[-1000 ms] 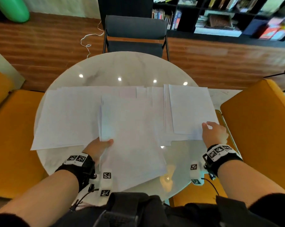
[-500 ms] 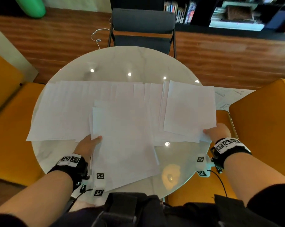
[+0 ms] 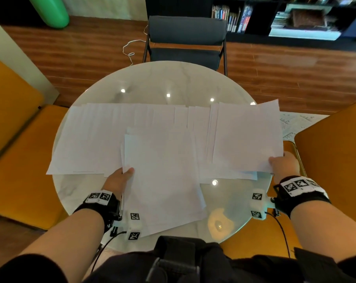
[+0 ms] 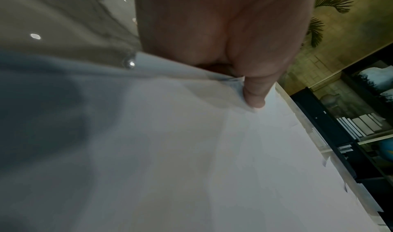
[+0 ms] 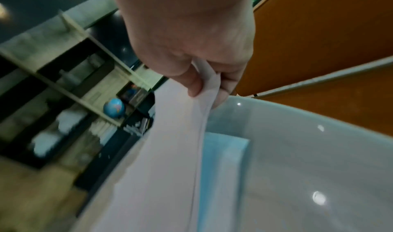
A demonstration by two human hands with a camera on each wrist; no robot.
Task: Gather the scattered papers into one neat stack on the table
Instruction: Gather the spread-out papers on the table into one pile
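Head view: wood floor, dark bookshelf at the back, grey chair behind a round glossy bench, orange seats either side. White papers fanned in an overlapping row across the bench middle, left edge to right edge. Left hand grips the left edge of a gathered stack, thumb on top; the stack lies in front of the row and overhangs the near rim of the bench. Right hand pinches the near right corner of a sheet at the right end of the row; that sheet looks raised off the ones under it, far corner tilted up. Tagged black bands on both wrists.

Left wrist view: thumb presses down on the stack edge, other fingers hidden under the paper, so closed around it. Bench surface beyond, shelf at right.

Right wrist view: right hand with thumb and fingers clamped on a curled sheet corner, sheet hanging clear above the bench. More paper flat below it. Blue globe on the shelf, orange seat at right.
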